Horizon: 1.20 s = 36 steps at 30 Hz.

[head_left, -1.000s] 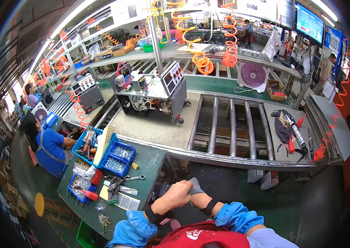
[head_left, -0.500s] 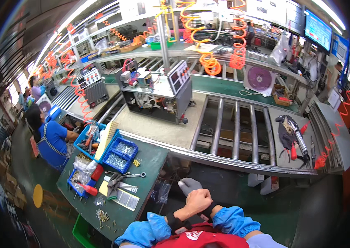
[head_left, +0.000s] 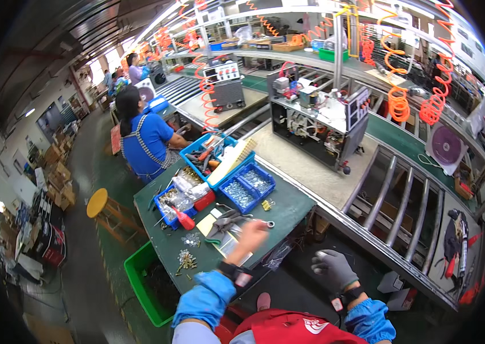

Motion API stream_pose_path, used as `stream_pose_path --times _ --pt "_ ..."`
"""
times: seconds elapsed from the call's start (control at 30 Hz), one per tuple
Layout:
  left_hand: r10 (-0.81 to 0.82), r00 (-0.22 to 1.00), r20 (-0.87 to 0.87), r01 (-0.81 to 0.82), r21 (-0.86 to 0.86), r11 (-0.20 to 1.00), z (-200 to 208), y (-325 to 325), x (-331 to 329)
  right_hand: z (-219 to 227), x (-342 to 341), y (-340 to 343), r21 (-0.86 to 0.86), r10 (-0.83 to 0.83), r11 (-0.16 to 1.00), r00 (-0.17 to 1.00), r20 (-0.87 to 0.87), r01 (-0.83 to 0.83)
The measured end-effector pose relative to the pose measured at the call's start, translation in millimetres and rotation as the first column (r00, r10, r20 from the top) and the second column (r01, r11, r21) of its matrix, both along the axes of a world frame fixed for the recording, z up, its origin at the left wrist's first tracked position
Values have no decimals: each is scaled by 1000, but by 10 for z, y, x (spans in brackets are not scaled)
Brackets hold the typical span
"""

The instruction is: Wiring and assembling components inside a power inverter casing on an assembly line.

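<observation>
My bare left hand is over the green workbench, beside a ring-ended wrench and a grey work glove lying on paper sheets. Motion smears its fingers, so I cannot make out their pose. My right hand, in a grey glove, hangs past the bench's right edge, fingers loosely apart and nothing in them. Behind the left hand stands a blue divided bin of small metal fasteners. A red-handled screwdriver leans from another blue bin. Loose brass-coloured pieces lie near the bench's left edge.
An open machine housing with exposed wiring stands on a board on the roller conveyor. Orange coiled hoses hang above it. A co-worker in blue sits at left, near a stool. A green crate is below the bench.
My hands were together, the left on the gloved right wrist; now they are apart. The left has moved over the bench, the right stays off its edge. The view has turned left.
</observation>
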<state>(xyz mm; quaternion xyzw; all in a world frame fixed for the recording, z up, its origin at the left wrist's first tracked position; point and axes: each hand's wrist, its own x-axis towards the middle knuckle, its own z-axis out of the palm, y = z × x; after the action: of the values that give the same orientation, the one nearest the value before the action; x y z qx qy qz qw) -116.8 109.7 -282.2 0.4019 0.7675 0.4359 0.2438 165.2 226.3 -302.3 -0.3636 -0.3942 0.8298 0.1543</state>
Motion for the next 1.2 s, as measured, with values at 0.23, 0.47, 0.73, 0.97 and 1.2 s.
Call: stream_pose_path --times 0.23,0.47,0.73,0.97,1.2 --pt "298 808 -508 -494 -309 813 -1090 -1438 -1389 -108 -55 -95 -9 61 998 981 185 -60" --pt "336 765 -550 -526 -231 819 -1210 -1164 -1363 -43 -279 -151 73 148 984 969 198 -166" --pt "181 813 -553 58 387 920 140 -333 -161 1002 -852 -332 816 103 458 933 345 -353" --pt "-167 792 -587 399 291 869 518 -51 902 840 -583 -207 868 -176 302 871 458 -395" --pt "-592 501 -631 304 -512 804 -26 271 1338 433 -173 -246 899 -441 171 785 435 -403"
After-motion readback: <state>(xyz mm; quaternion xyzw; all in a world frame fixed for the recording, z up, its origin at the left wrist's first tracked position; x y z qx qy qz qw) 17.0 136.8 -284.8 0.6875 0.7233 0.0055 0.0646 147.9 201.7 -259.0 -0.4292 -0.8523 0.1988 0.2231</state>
